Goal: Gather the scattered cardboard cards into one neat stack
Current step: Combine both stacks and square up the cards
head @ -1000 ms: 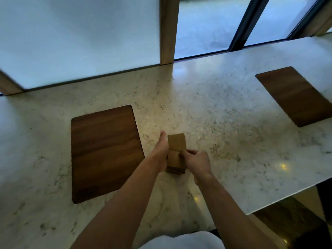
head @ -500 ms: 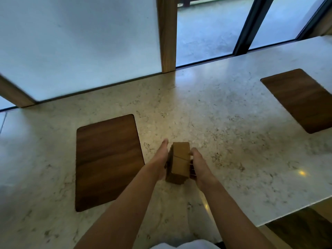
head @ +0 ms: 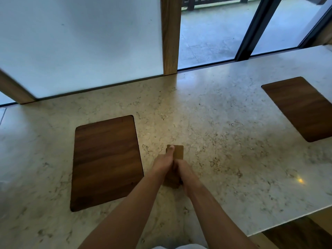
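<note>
With no loose cards showing anywhere on the marble counter [head: 224,123], the gathering looks all but finished. Both hands are on the cardboard stack [head: 177,152], which sits just right of the near wooden mat [head: 106,159]. Left hand [head: 164,163] lies over the top, thumb stretched along the upper card; right hand [head: 183,169] presses in beside it, though its fingers are hidden, so I cannot tell its grip. Only squaring the edges seems left.

No readable text, label or number shows anywhere; the dim cardboard stack [head: 178,152] seems unprinted.
</note>
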Action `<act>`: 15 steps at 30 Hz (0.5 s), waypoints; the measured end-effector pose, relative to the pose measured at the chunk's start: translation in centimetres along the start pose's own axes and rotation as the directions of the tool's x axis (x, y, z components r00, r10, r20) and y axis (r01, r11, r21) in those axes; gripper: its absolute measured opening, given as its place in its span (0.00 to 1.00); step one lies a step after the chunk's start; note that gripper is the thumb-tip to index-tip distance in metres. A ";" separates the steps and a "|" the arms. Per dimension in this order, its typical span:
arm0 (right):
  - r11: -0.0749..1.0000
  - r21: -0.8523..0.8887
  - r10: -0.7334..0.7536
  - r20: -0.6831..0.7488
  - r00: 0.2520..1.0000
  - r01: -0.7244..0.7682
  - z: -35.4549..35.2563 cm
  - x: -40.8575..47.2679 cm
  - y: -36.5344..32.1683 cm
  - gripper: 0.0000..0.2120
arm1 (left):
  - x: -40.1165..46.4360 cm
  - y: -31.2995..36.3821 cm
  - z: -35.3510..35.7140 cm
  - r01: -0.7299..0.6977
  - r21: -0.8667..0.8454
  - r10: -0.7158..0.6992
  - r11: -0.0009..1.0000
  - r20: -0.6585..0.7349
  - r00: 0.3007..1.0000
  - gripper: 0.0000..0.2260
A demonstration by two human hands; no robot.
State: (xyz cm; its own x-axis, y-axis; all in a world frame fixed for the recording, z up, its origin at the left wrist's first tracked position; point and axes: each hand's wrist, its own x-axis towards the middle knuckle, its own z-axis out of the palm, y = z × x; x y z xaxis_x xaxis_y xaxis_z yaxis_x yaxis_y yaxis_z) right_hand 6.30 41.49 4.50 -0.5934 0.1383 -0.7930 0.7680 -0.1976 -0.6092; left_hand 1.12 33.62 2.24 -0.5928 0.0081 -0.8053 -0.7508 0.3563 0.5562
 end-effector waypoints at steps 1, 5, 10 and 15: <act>1.000 0.008 0.011 0.001 1.000 -0.011 0.1 -0.1 0.0 0.12 | -0.1 -0.2 0.0 -0.011 0.010 0.011 1.000 -0.012 1.000 0.36; 0.998 0.057 0.034 -0.007 0.999 -0.034 0.4 0.5 0.7 0.12 | -0.3 -0.9 0.0 -0.048 0.026 0.049 0.999 -0.039 0.998 0.36; 0.994 0.099 0.039 0.008 0.999 -0.040 0.4 0.3 1.1 0.14 | -0.6 -1.9 -0.3 -0.117 0.037 0.119 0.992 -0.064 0.991 0.38; 0.998 0.057 0.021 -0.036 0.999 -0.019 0.7 0.5 1.6 0.24 | -0.7 -2.7 -0.6 -0.113 -0.034 0.110 0.993 -0.070 0.991 0.38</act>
State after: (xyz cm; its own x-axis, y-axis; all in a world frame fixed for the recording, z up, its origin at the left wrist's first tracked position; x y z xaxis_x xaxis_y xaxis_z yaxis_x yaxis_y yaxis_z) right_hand 7.04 40.58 3.10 -0.5684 0.1690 -0.8052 0.7639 -0.2551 -0.5928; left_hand 3.36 32.14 1.44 -0.6906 -0.0177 -0.7230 -0.6887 0.3213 0.6499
